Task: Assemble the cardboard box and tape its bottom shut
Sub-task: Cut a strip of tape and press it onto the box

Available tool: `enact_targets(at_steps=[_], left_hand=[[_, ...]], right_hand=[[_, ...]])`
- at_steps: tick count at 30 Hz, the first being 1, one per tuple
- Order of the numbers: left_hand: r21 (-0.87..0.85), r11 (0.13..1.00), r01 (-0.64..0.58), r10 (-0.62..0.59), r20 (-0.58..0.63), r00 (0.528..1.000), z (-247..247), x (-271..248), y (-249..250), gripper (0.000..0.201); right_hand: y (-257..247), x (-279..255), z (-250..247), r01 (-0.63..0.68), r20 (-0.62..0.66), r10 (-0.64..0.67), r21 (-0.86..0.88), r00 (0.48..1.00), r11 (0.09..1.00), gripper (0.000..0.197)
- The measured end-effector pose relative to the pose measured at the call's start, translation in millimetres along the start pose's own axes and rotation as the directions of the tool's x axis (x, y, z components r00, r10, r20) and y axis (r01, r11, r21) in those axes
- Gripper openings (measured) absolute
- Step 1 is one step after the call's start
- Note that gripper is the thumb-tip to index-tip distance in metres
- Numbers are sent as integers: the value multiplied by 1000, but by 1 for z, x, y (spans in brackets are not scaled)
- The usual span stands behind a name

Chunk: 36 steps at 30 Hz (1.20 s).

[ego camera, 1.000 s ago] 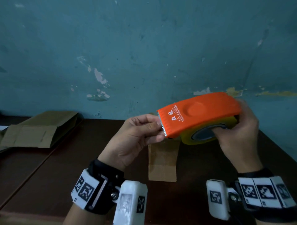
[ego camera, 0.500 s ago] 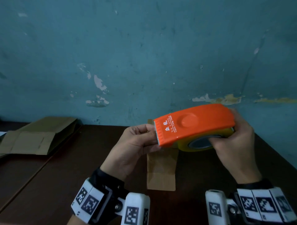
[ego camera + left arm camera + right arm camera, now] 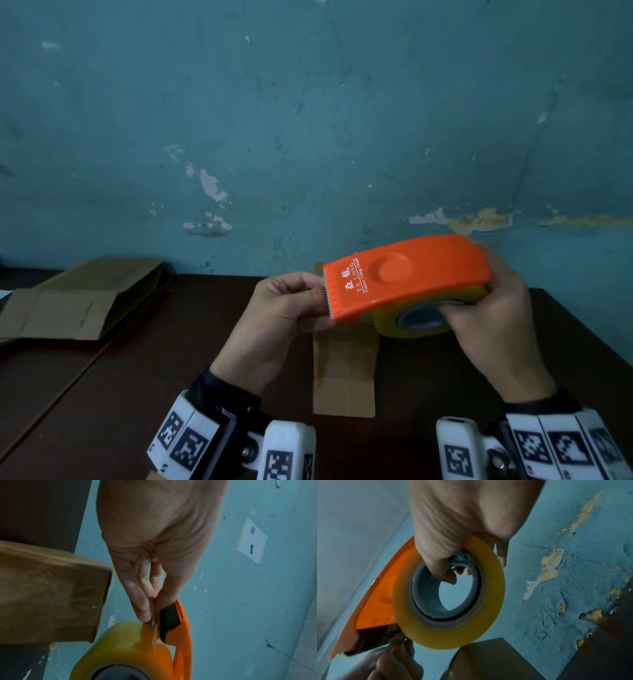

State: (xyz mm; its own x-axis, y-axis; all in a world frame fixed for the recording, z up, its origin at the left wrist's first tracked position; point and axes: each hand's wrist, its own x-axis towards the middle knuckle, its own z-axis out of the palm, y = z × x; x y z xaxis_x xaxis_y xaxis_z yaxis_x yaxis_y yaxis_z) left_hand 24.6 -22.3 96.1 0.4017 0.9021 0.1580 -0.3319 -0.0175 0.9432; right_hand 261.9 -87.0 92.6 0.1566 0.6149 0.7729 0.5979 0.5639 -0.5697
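Lying far left on the dark table is one flattened cardboard sheet; one assembled cardboard box stands mid-table, below the two raised hands. Left hand pinches the tape end at the toothed edge of one orange tape dispenser. Right hand grips that dispenser, fingers hooked through the core of its single yellow tape roll
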Motion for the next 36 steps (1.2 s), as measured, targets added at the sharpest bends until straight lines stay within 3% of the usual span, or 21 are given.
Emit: enact_targets(at_steps=[3, 10, 15, 21, 24, 36], left_hand=[[-8, 1000, -21, 21, -18, 1000, -4, 2, 0, 10], [24, 999, -45, 47, -57, 997, -15, 4, -4, 4], [20, 998, -55, 57, -56, 997, -14, 2, -1, 11], [50, 998, -41, 43, -41, 998, -20, 1, 0, 2], [56, 997, -53, 55, -35, 998, -20, 3, -2, 14], [81, 995, -65, 65, 3, 998, -24, 4, -6, 3]], right_hand=[[-2, -1, 2, 3, 39, -5, 56, 999, 998, 44], [-9, 0, -2, -84, 145, 69, 102, 987, 991, 53], [-10, -1, 0, -107, 153, 92, 93, 984, 990, 57], [-3, -1, 0, -110, 150, 98, 75, 984, 991, 61], [1, -3, -2, -106, 155, 100, 33, 983, 994, 63], [-3, -2, 0, -104, 133, 94, 69, 987, 992, 60]])
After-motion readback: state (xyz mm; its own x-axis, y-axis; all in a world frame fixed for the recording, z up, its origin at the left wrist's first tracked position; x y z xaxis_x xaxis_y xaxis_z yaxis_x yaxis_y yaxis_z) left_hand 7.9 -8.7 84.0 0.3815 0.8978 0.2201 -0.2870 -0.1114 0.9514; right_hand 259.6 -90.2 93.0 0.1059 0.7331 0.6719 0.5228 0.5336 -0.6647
